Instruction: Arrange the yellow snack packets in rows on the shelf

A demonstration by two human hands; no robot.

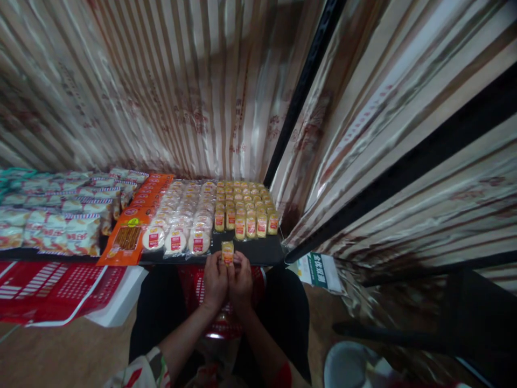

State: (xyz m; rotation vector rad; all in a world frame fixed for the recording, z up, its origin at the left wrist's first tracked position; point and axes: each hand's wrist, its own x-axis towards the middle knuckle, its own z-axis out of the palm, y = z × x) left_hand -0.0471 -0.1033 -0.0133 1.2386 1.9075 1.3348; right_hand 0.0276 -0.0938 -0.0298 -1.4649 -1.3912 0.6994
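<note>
At the black shelf's front edge: a person's two bare hands meet just on the near side of the black shelf [258,249], holding a small yellow packet [228,253] between them
Left hand: the left hand [216,283] reaches in from the lower left, forearm slanting up and inward, fingers curled closely in on the packet's left side
Right hand: the right hand [241,283] mirrors it from the lower right, its forearm rising inward, fingers bent and closed in on the packet's other side
Finger gap: only as wide as the packet, with the two hands side by side and touching; just how each fingertip presses, I can't tell
Small packet: at the middle of the grip, by the shelf's front edge, its printed face turned up to the wearer, red label at the near end, long axis running from the wearer towards the shelf
Yellow packets: rows of yellow packets [251,225] stand on the shelf's right part
Round white packs: the round white packs [175,241] sit left of those on the shelf, then an orange bag [127,237], then white bags [83,234]
Red basket: the red basket [222,330] is below the shelf, under the hands
</note>
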